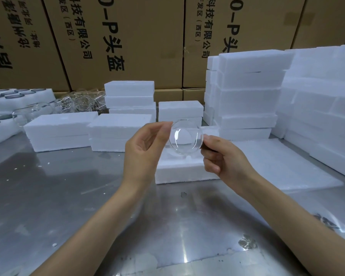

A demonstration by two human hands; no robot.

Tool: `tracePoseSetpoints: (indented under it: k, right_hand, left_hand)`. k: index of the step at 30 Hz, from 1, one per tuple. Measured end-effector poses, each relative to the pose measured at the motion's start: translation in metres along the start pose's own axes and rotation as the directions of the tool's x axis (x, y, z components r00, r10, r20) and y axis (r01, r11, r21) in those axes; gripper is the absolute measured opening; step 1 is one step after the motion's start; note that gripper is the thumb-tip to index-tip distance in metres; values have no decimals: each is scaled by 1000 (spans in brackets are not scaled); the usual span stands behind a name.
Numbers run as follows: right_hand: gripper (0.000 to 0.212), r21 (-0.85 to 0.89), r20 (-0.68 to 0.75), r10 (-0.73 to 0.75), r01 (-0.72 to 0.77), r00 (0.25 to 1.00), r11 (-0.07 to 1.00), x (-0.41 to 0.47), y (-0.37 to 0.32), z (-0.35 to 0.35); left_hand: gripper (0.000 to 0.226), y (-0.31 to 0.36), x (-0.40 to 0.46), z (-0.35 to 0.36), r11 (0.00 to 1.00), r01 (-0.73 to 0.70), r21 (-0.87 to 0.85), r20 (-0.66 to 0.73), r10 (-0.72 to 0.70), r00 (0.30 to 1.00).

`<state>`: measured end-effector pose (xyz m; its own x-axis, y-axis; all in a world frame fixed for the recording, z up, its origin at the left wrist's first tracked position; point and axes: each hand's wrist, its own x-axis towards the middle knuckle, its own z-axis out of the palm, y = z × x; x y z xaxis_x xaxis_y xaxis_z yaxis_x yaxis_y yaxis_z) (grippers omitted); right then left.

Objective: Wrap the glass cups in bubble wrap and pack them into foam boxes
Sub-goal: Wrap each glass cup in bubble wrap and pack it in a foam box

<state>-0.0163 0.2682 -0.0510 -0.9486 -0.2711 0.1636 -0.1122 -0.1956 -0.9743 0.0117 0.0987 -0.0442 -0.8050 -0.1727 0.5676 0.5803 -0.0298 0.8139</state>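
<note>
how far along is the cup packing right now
Done, apparently: closed white foam boxes stand stacked across the steel table, though their contents are hidden. In hand: the left hand and right hand hold one bare clear glass cup over an open white foam box; no bubble wrap on it yet. Left: wrapping and boxing this cup, plus the loose clear glasses at back left.

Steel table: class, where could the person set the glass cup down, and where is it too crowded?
The steel table is bare near the forearms, in front of the foam box. Both hands, left hand and right hand, hold the glass cup. Crowded: foam stacks right, loose glasses back left.
</note>
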Motion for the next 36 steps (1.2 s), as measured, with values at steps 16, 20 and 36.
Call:
tracePoseSetpoints:
  k: [16,20,36]
  right_hand:
    - [34,-178,-58,-73,61,996,982,-1,5,1]
    - [31,-317,-71,-152,123,986,941,-4,7,8]
    - [9,-398,-16,-323,290,946,870,0,11,11]
  left_hand:
    - [57,-15,-8,-2,937,-117,330,104,87,991]
    - [58,-20,-9,2,921,-91,378,26,87,996]
    - [54,-17,9,-6,970,225,92,-41,-222,974]
